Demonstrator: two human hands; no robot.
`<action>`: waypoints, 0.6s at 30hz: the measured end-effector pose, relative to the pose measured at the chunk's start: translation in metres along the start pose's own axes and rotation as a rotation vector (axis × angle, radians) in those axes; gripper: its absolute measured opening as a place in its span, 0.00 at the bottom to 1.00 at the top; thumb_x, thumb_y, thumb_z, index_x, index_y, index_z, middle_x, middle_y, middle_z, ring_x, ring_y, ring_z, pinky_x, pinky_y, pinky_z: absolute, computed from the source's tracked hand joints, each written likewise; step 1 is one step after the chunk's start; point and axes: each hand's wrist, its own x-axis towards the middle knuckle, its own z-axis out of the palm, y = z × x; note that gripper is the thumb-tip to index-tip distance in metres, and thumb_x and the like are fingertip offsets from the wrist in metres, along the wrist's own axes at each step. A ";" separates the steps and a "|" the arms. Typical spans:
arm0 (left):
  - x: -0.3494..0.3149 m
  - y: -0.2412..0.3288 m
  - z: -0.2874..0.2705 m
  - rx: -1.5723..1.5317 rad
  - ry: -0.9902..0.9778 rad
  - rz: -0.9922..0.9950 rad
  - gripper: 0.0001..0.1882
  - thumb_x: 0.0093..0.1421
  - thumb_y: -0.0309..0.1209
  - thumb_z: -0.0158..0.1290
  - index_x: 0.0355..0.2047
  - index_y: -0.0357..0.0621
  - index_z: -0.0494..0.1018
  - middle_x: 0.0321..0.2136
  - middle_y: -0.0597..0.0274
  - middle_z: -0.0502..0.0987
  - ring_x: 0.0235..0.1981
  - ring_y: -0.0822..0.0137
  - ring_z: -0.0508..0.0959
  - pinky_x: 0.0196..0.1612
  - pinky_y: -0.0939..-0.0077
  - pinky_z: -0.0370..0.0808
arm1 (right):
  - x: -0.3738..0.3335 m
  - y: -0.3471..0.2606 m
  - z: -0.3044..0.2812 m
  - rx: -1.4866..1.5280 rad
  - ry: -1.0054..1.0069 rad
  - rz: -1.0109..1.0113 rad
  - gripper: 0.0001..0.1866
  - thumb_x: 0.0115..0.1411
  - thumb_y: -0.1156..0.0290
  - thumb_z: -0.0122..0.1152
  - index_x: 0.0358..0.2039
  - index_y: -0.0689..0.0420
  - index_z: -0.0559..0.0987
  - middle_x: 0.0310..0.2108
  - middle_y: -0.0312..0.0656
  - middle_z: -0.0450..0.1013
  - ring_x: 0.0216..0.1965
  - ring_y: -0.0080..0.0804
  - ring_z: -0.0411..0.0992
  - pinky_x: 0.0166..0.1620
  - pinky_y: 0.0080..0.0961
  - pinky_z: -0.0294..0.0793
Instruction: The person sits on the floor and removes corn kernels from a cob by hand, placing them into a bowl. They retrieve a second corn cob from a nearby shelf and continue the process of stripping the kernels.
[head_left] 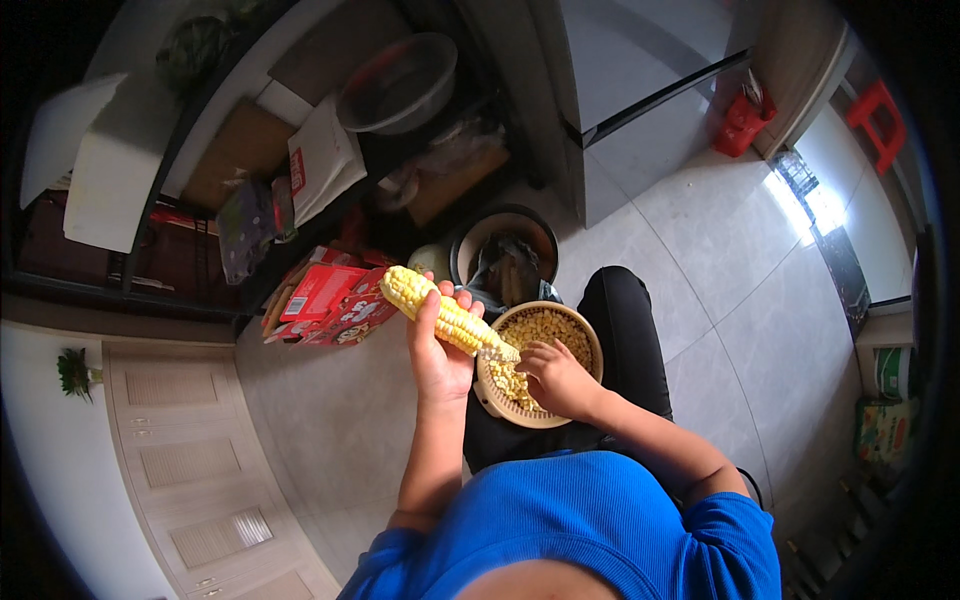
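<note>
My left hand is wrapped round a corn cob, which slants from upper left down to the right. Yellow kernels cover most of it, while its lower right end is bare and pale. At that end, over a tan basket, my right hand has its fingers curled against the cob. Whether loose kernels are between those fingers is hidden. Many loose corn kernels lie in the basket, which rests on my lap.
Just beyond the basket stands a round bin lined with a dark bag. A red printed carton sits on the floor to the left, below a dark shelf holding a clear plastic basin. A red bag is at the far right.
</note>
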 end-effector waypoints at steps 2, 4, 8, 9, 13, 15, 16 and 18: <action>0.000 -0.002 -0.009 0.008 0.040 -0.010 0.17 0.54 0.29 0.52 0.43 0.45 0.62 0.29 0.64 0.66 0.29 0.70 0.67 0.32 0.74 0.66 | 0.016 -0.028 -0.026 0.266 0.036 0.241 0.08 0.49 0.79 0.53 0.31 0.64 0.76 0.31 0.48 0.72 0.34 0.43 0.72 0.41 0.31 0.71; 0.000 -0.004 -0.008 0.024 0.085 -0.030 0.19 0.53 0.26 0.53 0.44 0.45 0.60 0.27 0.64 0.66 0.27 0.71 0.67 0.31 0.73 0.67 | 0.024 -0.032 -0.035 0.621 0.175 0.389 0.06 0.53 0.77 0.55 0.32 0.63 0.75 0.29 0.44 0.73 0.31 0.31 0.73 0.37 0.23 0.71; -0.005 -0.005 0.001 0.099 0.100 0.021 0.20 0.52 0.26 0.51 0.45 0.44 0.58 0.27 0.64 0.66 0.27 0.70 0.67 0.32 0.72 0.67 | 0.036 -0.066 -0.064 0.756 0.179 0.352 0.07 0.56 0.75 0.55 0.34 0.64 0.73 0.31 0.38 0.71 0.32 0.21 0.70 0.37 0.18 0.71; -0.005 -0.006 0.001 0.088 0.093 0.039 0.20 0.52 0.26 0.51 0.44 0.44 0.58 0.27 0.64 0.66 0.27 0.70 0.67 0.32 0.72 0.67 | 0.037 -0.071 -0.067 0.656 0.148 0.296 0.07 0.56 0.75 0.54 0.35 0.64 0.73 0.31 0.38 0.70 0.32 0.21 0.70 0.37 0.18 0.71; -0.006 -0.013 0.005 0.015 0.019 0.182 0.19 0.52 0.25 0.49 0.44 0.44 0.56 0.27 0.64 0.66 0.29 0.69 0.67 0.36 0.70 0.66 | 0.038 -0.062 -0.056 1.154 0.047 0.486 0.13 0.59 0.73 0.53 0.43 0.63 0.67 0.35 0.40 0.69 0.33 0.24 0.71 0.38 0.20 0.73; -0.008 -0.013 0.005 -0.009 -0.026 0.213 0.20 0.51 0.26 0.47 0.43 0.46 0.55 0.27 0.65 0.65 0.29 0.70 0.65 0.37 0.71 0.65 | 0.041 -0.069 -0.065 1.442 -0.044 0.600 0.14 0.60 0.73 0.51 0.45 0.61 0.65 0.35 0.41 0.68 0.34 0.25 0.70 0.39 0.20 0.73; -0.007 -0.012 0.005 -0.033 -0.054 0.220 0.20 0.50 0.25 0.47 0.43 0.47 0.55 0.26 0.65 0.64 0.28 0.70 0.65 0.36 0.71 0.65 | 0.042 -0.067 -0.064 1.526 -0.049 0.591 0.14 0.60 0.74 0.50 0.46 0.61 0.65 0.35 0.41 0.68 0.34 0.25 0.70 0.39 0.20 0.72; -0.008 -0.012 0.008 -0.031 -0.087 0.235 0.20 0.49 0.26 0.47 0.43 0.49 0.55 0.26 0.66 0.63 0.27 0.71 0.64 0.35 0.73 0.63 | 0.042 -0.067 -0.064 1.668 -0.047 0.619 0.13 0.60 0.75 0.48 0.46 0.61 0.64 0.34 0.42 0.68 0.33 0.27 0.70 0.40 0.19 0.71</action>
